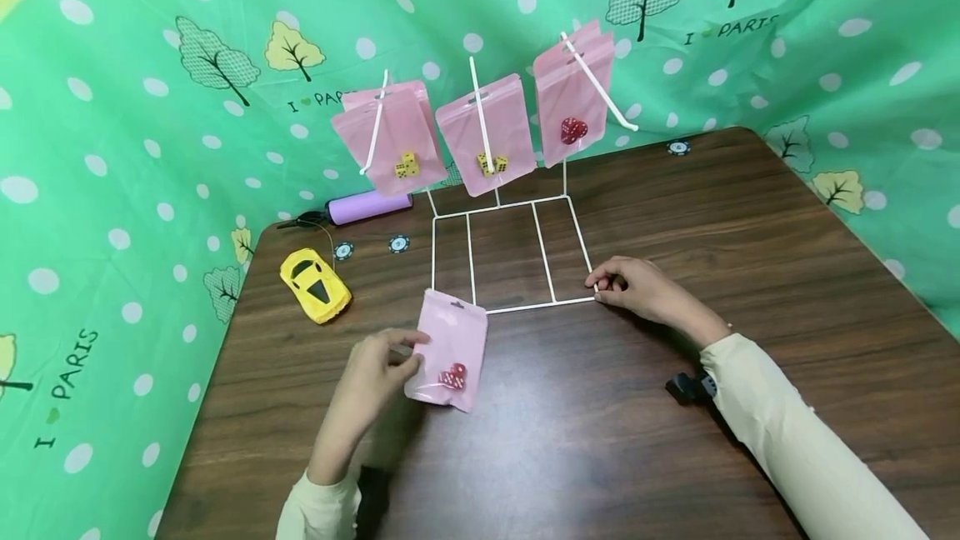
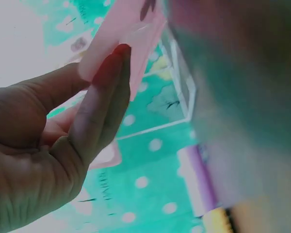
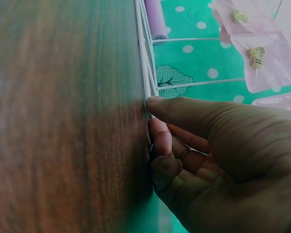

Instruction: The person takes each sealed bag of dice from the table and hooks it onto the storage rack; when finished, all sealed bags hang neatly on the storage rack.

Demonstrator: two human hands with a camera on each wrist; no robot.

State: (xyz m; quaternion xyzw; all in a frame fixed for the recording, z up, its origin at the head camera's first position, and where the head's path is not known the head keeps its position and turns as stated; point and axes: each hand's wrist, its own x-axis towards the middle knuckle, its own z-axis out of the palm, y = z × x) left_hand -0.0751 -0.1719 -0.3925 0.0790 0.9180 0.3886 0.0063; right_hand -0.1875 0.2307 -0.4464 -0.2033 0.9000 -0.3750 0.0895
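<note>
My left hand (image 1: 372, 369) pinches the left edge of a pink zip pouch (image 1: 453, 332) between thumb and fingers. Red dice (image 1: 453, 376) show through the pouch's lower part, and its top overlaps the front left corner of a white wire display rack (image 1: 517, 308). At the rack's front right corner, my right hand (image 1: 641, 288) grips the base wire with thumb and fingers, low against the tabletop. Pink pouches hang from the rack's hooks: yellow dice show in the left pouch (image 1: 390, 119) and middle pouch (image 1: 506, 111), red dice in the right pouch (image 1: 555, 94).
Left of the rack lie a yellow car-shaped item (image 1: 315, 286) and a purple cylinder (image 1: 367, 207) with a black end. Poker chips (image 1: 399, 243) are on the wooden table (image 1: 562, 432). Green dotted cloth (image 1: 150, 257) stands behind and along the left side.
</note>
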